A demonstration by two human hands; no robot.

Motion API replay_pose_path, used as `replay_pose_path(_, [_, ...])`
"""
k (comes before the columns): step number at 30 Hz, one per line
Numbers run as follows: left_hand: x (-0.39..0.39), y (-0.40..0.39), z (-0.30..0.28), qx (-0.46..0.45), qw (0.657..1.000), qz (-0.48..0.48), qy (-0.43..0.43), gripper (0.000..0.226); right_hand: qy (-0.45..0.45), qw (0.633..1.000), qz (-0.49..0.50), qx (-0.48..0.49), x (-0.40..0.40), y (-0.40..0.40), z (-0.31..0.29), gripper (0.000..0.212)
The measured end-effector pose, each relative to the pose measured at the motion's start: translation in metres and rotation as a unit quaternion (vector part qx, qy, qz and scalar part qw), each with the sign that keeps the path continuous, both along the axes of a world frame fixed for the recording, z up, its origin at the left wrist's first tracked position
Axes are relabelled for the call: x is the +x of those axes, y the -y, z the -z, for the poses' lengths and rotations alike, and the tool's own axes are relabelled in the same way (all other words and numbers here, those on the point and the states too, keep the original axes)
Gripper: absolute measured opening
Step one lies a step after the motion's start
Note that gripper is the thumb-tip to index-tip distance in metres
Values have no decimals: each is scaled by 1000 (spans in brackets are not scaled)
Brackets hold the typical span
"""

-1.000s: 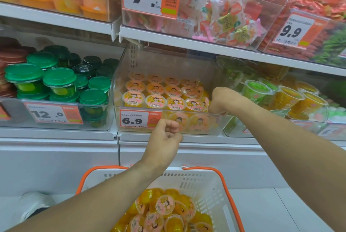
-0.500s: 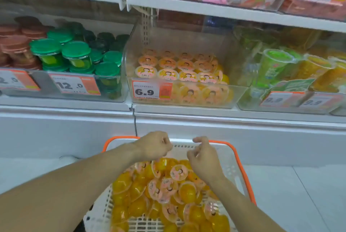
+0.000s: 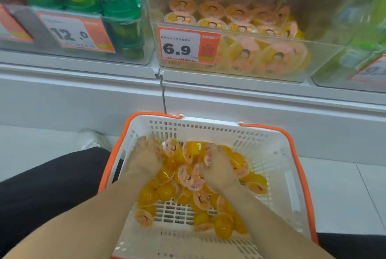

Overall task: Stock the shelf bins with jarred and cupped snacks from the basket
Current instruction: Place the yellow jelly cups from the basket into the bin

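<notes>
A white basket with an orange rim (image 3: 269, 139) sits low in front of me, holding several yellow jelly cups with pink lids (image 3: 165, 192). Both hands are down in the pile. My left hand (image 3: 146, 159) curls its fingers round a cup at the pile's far left. My right hand (image 3: 218, 170) curls over a cup near the middle. The image is blurred, so the grips are not sharp. Above on the shelf, a clear bin (image 3: 325, 49) with a 6.9 price tag (image 3: 188, 46) holds rows of the same cups (image 3: 240, 26).
To the left, a clear bin marked 12.0 (image 3: 71, 33) holds green-lidded jars (image 3: 121, 10). At the right edge stands a bin of green cups (image 3: 367, 35). White shelf base (image 3: 250, 100) lies behind the basket. My black-trousered leg (image 3: 52, 185) and a white shoe (image 3: 92, 139) are at the left.
My view has tipped down toward the basket. Both hands have dropped from the shelf bin, past the basket rim, into the pile of cups, and their fingers have closed on cups.
</notes>
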State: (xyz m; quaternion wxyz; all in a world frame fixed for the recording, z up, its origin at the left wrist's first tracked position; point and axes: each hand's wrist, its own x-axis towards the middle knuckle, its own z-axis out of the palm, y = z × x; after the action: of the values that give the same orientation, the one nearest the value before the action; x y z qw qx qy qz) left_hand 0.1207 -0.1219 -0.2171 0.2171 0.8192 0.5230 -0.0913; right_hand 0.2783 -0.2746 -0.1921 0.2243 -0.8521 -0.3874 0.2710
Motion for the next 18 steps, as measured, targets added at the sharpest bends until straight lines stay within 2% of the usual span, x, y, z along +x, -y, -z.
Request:
replay_pose_path(4, [19, -19, 14, -16, 998, 22, -62, 55, 14, 1000, 11, -15, 6, -30, 8, 61])
replay_pose_path(7, [23, -19, 23, 16, 992, 37, -117, 53, 0, 996, -26, -81, 3, -49, 15, 69])
replay_pose_path(10, [27, -16, 23, 65, 986, 49, -145, 49, 3, 994, -18, -111, -8, -63, 25, 73])
replay_pose_path(16, [15, -19, 18, 93, 986, 78, -110, 49, 14, 998, 33, -50, -15, -64, 36, 36])
replay_pose_path(18, [8, -20, 12, 79, 991, 77, -78, 46, 6, 999, 34, -41, -13, -54, 36, 33])
